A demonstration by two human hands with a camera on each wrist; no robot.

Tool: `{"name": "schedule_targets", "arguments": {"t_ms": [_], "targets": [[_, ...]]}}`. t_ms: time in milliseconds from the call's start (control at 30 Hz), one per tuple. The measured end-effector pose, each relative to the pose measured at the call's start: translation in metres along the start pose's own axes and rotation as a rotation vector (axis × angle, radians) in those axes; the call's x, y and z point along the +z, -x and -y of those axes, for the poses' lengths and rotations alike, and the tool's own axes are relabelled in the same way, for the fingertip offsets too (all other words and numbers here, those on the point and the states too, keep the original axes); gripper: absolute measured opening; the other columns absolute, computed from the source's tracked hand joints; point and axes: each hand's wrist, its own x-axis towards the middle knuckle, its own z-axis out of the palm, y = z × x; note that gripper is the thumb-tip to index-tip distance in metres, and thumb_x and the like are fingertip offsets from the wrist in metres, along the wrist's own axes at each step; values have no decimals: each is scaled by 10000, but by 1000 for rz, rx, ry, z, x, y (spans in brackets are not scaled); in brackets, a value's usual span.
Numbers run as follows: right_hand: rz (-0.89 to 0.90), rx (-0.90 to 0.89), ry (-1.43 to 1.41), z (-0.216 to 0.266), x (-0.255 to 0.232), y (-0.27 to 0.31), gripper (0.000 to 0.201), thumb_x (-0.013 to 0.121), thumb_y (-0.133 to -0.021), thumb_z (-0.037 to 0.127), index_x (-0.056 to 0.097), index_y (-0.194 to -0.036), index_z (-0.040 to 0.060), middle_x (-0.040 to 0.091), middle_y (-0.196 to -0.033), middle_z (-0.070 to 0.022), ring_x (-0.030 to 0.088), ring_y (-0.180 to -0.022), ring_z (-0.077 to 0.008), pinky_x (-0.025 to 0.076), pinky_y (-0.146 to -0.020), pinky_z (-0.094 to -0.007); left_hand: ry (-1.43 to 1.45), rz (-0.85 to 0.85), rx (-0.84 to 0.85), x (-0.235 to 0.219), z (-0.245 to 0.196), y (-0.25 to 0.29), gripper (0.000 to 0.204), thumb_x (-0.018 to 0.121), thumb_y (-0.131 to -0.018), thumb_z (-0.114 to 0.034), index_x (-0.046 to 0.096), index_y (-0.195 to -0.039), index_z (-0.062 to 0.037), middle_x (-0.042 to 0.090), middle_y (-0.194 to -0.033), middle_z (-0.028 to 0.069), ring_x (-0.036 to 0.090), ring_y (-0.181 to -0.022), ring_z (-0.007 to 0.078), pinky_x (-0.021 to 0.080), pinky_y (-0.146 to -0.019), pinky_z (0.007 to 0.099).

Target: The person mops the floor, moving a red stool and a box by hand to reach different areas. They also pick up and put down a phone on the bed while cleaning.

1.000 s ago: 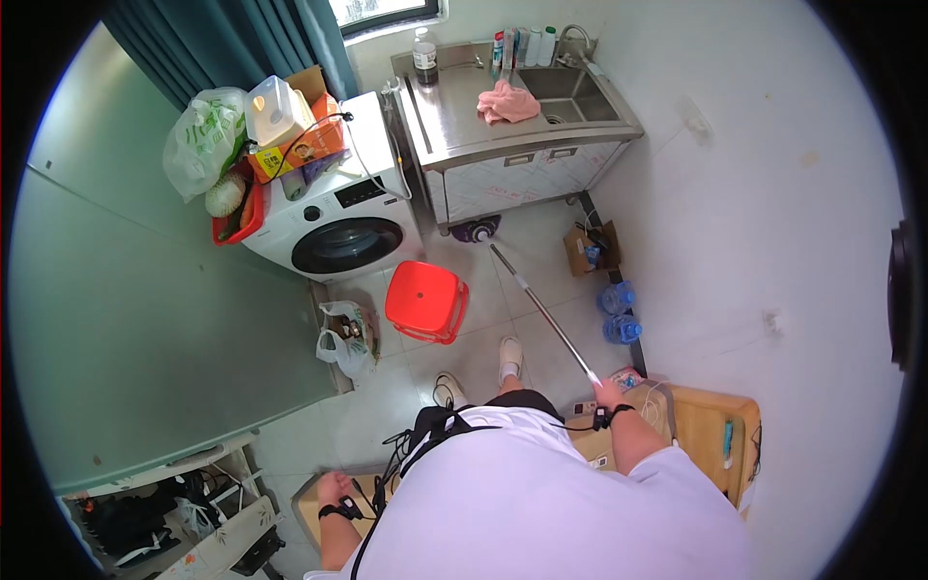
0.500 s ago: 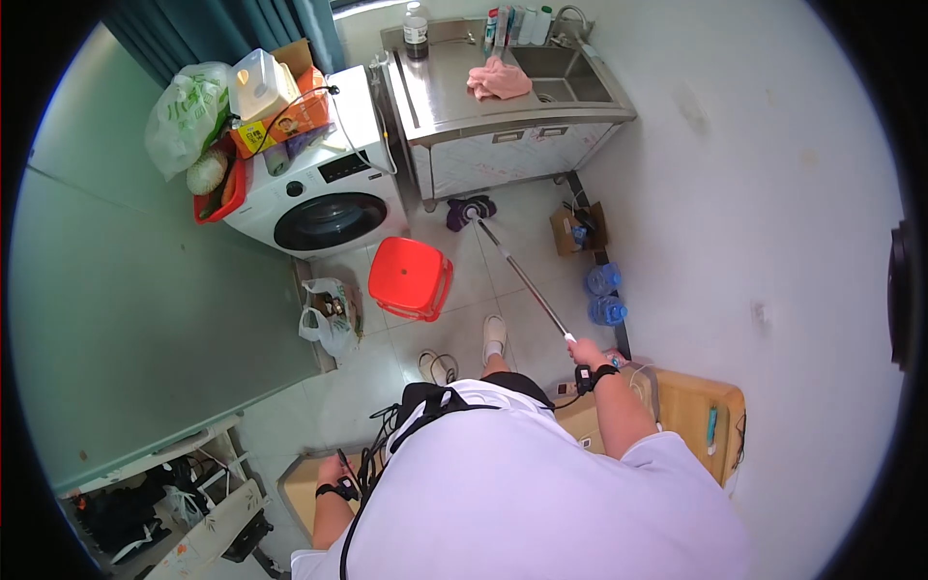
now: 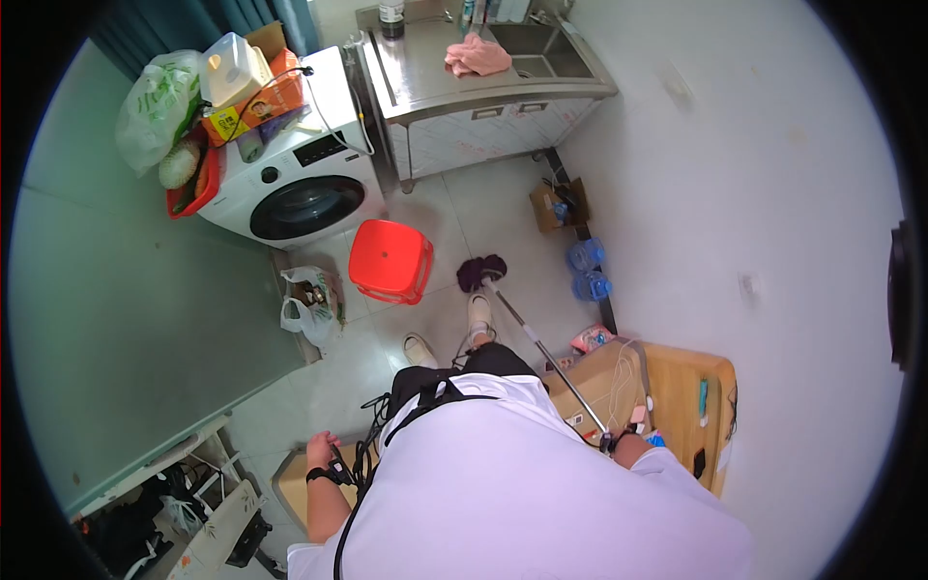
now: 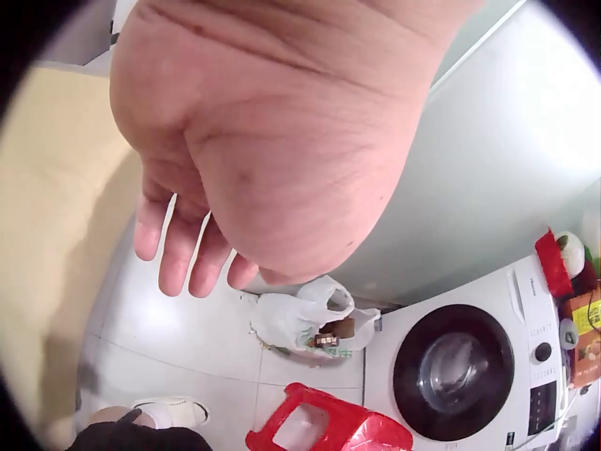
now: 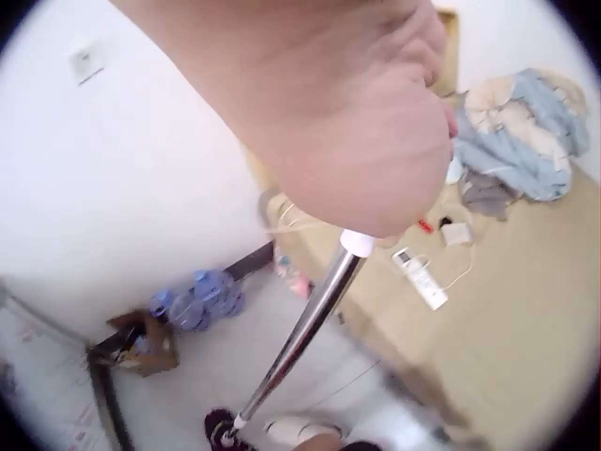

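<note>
A mop (image 3: 549, 356) with a shiny metal pole slants across the tiled floor. Its dark purple head (image 3: 474, 275) lies flat just ahead of the person's light shoe (image 3: 479, 315). My right hand (image 5: 376, 150) grips the pole's upper end, where a white collar (image 5: 357, 242) shows below the palm; in the head view that hand is mostly hidden by the body and wrist strap. The left hand (image 3: 322, 451) hangs at the person's side, holding nothing. Its fingers (image 4: 177, 252) droop loosely in the left wrist view.
A red stool (image 3: 389, 261) stands left of the mop head, near a white bag (image 3: 311, 307) and the washing machine (image 3: 307, 198). Along the right wall are a cardboard box (image 3: 559, 205) and blue bottles (image 3: 590, 271). A steel sink counter (image 3: 425, 82) stands ahead.
The mop head has come from beside the sink cabinet back toward the shoes. My right hand has drawn back beside the body with the pole. The left hand still hangs loose.
</note>
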Motion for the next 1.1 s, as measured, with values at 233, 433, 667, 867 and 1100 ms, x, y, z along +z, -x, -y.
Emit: {"name": "schedule_targets", "arguments": {"t_ms": [233,433,667,867,1100], "targets": [[-551,-595,275,158,-2,-9,389,477,-814,362,613,-919,13,596,-922,-244,574,-883,-384,447,-735,-435,-159,30,-45,8,-28,-3,322,373,-850,-180,473,-1102,-7,579,-877,94,577,-669,161,437,-474,271],[-565,-721,286,257,-53,7,512,447,-834,439,615,-892,-40,569,-916,-288,539,-904,-427,438,-756,-461,-114,-42,74,31,-81,31,301,399,-860,-198,493,-1082,-17,587,-946,105,592,-757,176,470,-587,288],[102,-322,41,-1,-62,-112,312,518,-798,377,600,-730,83,596,-621,-82,553,-489,-231,420,-447,-370,-33,-147,135,52,-63,51,288,406,-864,-212,531,-1039,-20,603,-846,92,590,-681,179,468,-546,305],[205,5,-277,-8,-37,-141,185,601,-756,288,632,-737,107,609,-708,-126,591,-630,-221,460,-537,-409,-1433,13,283,52,24,53,216,486,-825,-220,610,-901,-61,637,-872,136,635,-728,214,498,-581,320],[36,-546,-50,173,-111,-79,203,585,-733,251,603,-618,84,577,-611,-77,513,-514,-185,371,-422,-337,-1416,8,207,92,-45,46,339,531,-800,-327,599,-1060,-120,617,-1008,146,588,-944,292,467,-762,364]]}}
